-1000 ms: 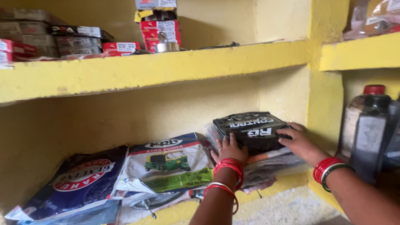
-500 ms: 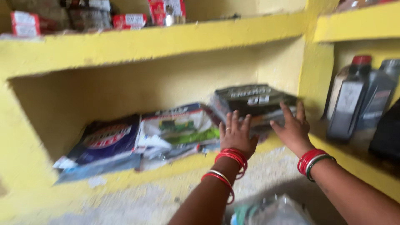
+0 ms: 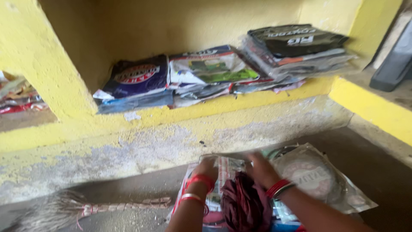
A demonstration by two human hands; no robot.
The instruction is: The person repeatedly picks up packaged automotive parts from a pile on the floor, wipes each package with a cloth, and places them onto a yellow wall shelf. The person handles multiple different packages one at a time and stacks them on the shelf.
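Note:
My left hand [image 3: 207, 168] and my right hand [image 3: 261, 168] are low down over a pile of flat plastic packets [image 3: 319, 178] on the floor. Both hands grip the top edge of a clear printed packet [image 3: 224, 166] between them, though motion blurs the fingers. Red bangles ring both wrists. A dark red cloth bundle [image 3: 245, 202] lies between my forearms. On the yellow shelf [image 3: 240, 103] above, a black packet [image 3: 296, 39] tops the right-hand stack, apart from my hands.
The shelf also holds a blue packet [image 3: 137, 79] and a green-and-white packet [image 3: 210, 64] on stacks. A straw broom [image 3: 68, 208] lies on the floor at the left. A dark bottle [image 3: 392, 64] stands on the right ledge. A yellow pillar [image 3: 38, 60] rises at left.
Both hands have left the black packet on the shelf and dropped to the packets on the floor. The view has tilted downward.

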